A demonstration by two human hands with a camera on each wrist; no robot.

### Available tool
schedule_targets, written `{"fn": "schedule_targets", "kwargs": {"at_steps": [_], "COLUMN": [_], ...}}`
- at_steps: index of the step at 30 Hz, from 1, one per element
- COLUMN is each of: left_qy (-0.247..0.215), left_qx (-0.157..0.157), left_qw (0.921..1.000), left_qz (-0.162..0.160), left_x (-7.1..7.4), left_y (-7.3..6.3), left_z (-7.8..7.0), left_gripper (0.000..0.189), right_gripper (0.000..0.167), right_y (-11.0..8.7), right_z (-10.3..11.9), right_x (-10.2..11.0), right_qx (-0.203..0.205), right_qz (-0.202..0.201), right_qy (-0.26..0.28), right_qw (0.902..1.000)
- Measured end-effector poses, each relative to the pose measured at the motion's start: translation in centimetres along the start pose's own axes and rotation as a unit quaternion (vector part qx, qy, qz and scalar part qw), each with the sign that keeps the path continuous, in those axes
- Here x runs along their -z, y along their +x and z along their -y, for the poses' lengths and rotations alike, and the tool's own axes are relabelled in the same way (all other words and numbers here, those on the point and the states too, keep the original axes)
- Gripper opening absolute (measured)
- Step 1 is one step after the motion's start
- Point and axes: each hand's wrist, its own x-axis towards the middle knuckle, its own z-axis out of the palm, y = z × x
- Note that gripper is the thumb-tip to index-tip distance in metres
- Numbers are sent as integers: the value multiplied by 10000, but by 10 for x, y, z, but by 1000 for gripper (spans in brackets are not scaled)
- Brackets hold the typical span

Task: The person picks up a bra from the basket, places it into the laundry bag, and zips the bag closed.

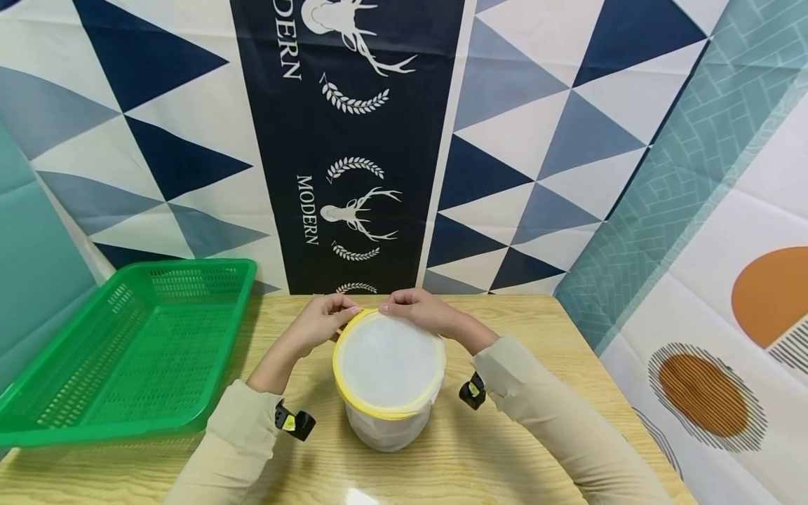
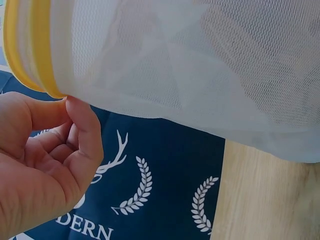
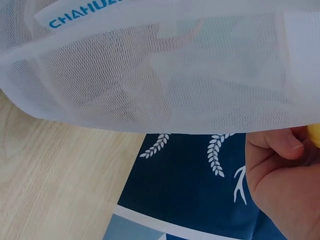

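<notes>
A white mesh laundry bag (image 1: 388, 361), round and upright with yellow trim, stands on the wooden table. At the far left of its top rim, my left hand (image 1: 320, 324) pinches the yellow edge between thumb and forefinger. Close beside it, my right hand (image 1: 424, 312) grips the far side of the same rim, its fingers curled. The left wrist view shows two yellow bands (image 2: 41, 47) above the left hand (image 2: 55, 155). In the right wrist view, a label (image 3: 80, 14) with blue letters lies on the mesh, and the right hand (image 3: 287, 175) is partly cut off.
A green plastic basket (image 1: 214, 372) with slotted walls sits on the table to the left. Behind the table (image 1: 505, 449) hangs a patterned cloth (image 1: 353, 133) with deer heads and triangles. Another patterned cloth (image 1: 713, 337) borders the right side.
</notes>
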Motion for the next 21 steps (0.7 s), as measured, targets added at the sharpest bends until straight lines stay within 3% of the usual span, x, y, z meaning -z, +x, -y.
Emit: {"fn": "schedule_targets", "kwargs": {"at_steps": [11,21], "left_qy": [52,-23], "left_qx": [-82,-316], "left_qw": [9999,9992], "left_qz": [54,242], "left_x": [1,2], "left_y": [0,-4], "left_z": [-2,-5], "left_gripper": [22,22], "right_gripper": [23,21], "right_y": [-1,0], "right_z": [5,8], "right_x": [-2,-3], "right_qx": [147,220], "right_qz": [-106,76], "right_qy": [-212,-437], "right_qw": [9996,9988]}}
